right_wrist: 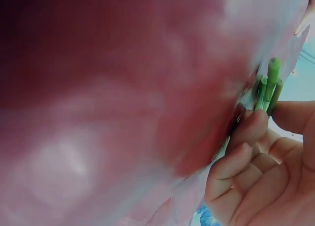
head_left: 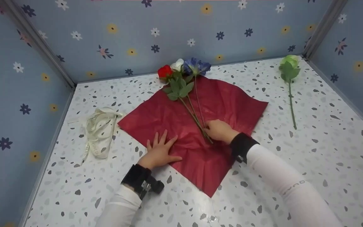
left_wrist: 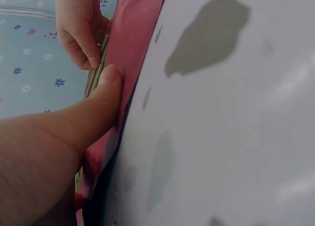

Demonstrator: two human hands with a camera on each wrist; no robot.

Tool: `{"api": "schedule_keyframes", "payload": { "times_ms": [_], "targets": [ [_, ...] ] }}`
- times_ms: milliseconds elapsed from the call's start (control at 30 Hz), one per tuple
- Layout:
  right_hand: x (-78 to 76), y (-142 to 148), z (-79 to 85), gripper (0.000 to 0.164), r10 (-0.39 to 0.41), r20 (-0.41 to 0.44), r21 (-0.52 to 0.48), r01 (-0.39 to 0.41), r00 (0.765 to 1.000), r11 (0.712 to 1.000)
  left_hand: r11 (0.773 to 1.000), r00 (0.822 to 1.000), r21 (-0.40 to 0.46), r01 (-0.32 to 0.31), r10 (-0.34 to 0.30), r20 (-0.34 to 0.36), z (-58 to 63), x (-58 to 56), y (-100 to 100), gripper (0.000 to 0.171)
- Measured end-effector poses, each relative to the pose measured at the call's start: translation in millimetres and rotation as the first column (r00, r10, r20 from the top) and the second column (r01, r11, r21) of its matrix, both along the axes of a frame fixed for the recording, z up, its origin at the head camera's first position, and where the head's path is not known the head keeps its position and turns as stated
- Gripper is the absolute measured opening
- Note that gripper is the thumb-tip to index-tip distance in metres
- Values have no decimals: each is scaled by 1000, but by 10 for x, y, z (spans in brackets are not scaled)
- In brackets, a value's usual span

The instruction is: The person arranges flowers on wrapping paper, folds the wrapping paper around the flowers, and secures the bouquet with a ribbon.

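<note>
A red rose (head_left: 165,72), a white flower (head_left: 178,65) and a blue flower (head_left: 196,66) lie together on a dark red sheet of wrapping paper (head_left: 232,101), their heads at its far corner. My right hand (head_left: 220,130) pinches their green stems (right_wrist: 270,85) near the cut ends, between thumb and fingers, as the right wrist view shows. With fingers spread, my left hand (head_left: 159,154) rests on the near left edge of the paper. Its thumb (left_wrist: 98,108) lies on the paper in the left wrist view, the stems beyond it.
A pale green rose (head_left: 291,67) with a long stem lies apart at the right of the speckled white table (head_left: 326,151). At the left is a loosely coiled cream tape measure (head_left: 101,134). Flower-patterned blue panels (head_left: 175,34) enclose the table's back and sides.
</note>
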State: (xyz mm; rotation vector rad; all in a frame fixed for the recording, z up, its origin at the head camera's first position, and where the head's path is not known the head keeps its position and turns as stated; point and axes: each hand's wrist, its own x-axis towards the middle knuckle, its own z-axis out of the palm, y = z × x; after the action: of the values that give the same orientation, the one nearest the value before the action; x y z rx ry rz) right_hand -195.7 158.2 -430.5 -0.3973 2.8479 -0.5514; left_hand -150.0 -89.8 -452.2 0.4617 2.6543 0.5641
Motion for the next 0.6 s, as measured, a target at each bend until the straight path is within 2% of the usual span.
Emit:
{"api": "schedule_keyframes", "payload": {
  "times_ms": [400, 500, 600],
  "targets": [
    [63, -93, -51, 24, 32, -77, 159, -19, 997, 987, 1000, 1000, 1, 3, -3, 0, 28, 14, 2, 84],
    [59, -83, -52, 25, 26, -68, 152, -15, 997, 988, 1000, 1000, 3, 6, -6, -2, 26, 16, 1, 84],
    [46, -52, -43, 25, 1, -48, 97, 4, 999, 995, 1000, 1000, 5, 6, -6, 0, 26, 15, 1, 84]
  ]
}}
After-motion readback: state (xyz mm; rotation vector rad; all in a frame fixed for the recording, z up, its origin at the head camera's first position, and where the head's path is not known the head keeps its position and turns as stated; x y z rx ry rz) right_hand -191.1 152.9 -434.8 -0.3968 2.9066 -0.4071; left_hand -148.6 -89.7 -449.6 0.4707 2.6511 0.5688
